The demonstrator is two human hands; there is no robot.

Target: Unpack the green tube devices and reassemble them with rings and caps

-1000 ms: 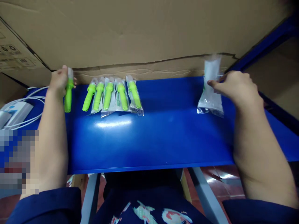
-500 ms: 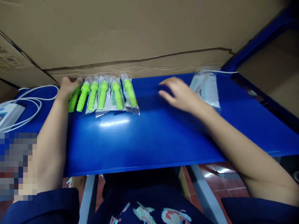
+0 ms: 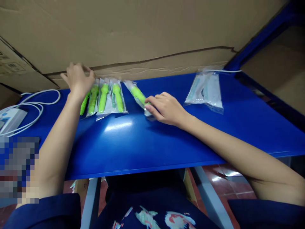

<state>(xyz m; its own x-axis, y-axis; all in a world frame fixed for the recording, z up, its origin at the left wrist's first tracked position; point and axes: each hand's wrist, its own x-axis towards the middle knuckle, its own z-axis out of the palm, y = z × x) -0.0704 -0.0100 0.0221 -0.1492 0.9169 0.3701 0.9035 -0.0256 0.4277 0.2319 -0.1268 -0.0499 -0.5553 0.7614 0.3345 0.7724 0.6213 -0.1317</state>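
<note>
Several bright green sticks with clear caps point(image 3: 104, 97) lie in a row at the back of the blue table point(image 3: 143, 146), some visibly in clear plastic bags. My left hand point(image 3: 79, 79) is over the left end of the row, fingers spread and slightly blurred, partly covering the leftmost green stick point(image 3: 84, 105). With its thumb and fingers, my right hand point(image 3: 168, 109) grips the lower end of the rightmost bagged green stick point(image 3: 137, 93). That stick lies slanted, its capped end pointing back and left, apart from the others.
Flat clear plastic bags point(image 3: 213, 92) lie at the back right. A coiled white cable point(image 3: 39, 101) and a white box-like device point(image 3: 17, 119) sit at the left. Cardboard point(image 3: 143, 31) stands along the back of the table.
My left hand has moved right along the row and its fingers have spread. My right hand has come left and taken hold of the rightmost bagged stick, which has shifted right and tilted.
</note>
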